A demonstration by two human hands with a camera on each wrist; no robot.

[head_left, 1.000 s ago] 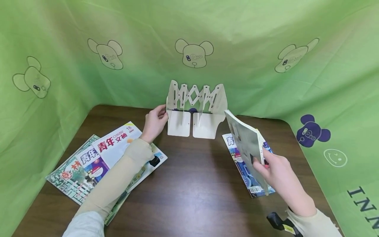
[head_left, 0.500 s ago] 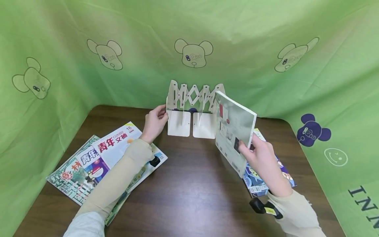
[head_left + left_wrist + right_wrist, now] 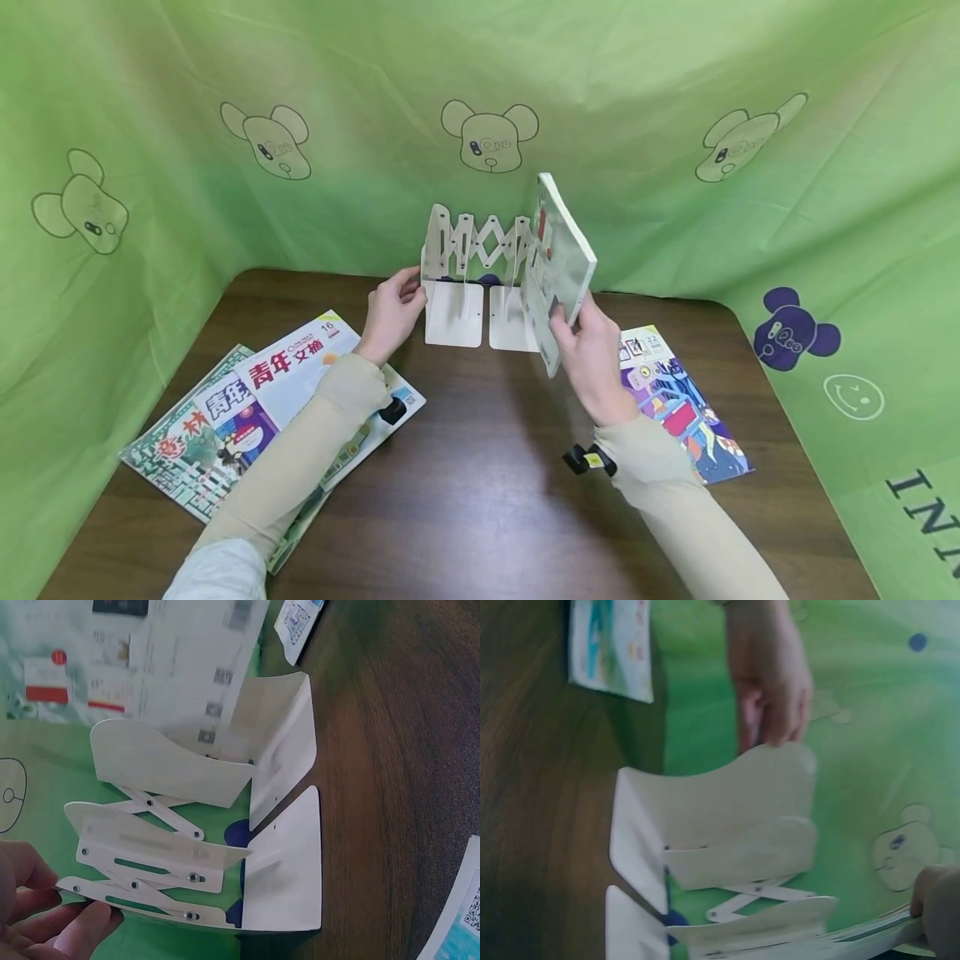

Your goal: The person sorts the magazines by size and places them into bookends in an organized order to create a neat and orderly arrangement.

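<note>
A white expandable bookend (image 3: 454,313) with upright panels and crossed lattice bars stands at the back of the table. My left hand (image 3: 392,312) pinches the outer edge of its left end panel, fingers (image 3: 86,930) and thumb on either side in the left wrist view. A thin magazine (image 3: 561,260) is held upright above the bookend's right side by my right hand (image 3: 588,354), thumb on its pale back cover. That magazine hides the right end panel in the head view. The right wrist view shows the magazine's page edges (image 3: 877,936) beside the bookend's panels.
Several overlapping magazines (image 3: 288,362) lie on the table's left, partly under my left forearm. Another magazine (image 3: 678,408) with a colourful cover lies on the right, beside my right forearm. A green cloth (image 3: 375,142) with bear-head drawings hangs close behind the bookend.
My right hand has carried the magazine left and up, from over the right-hand magazine to the bookend's right side, uncovering the magazine below. My left hand stays on the bookend.
</note>
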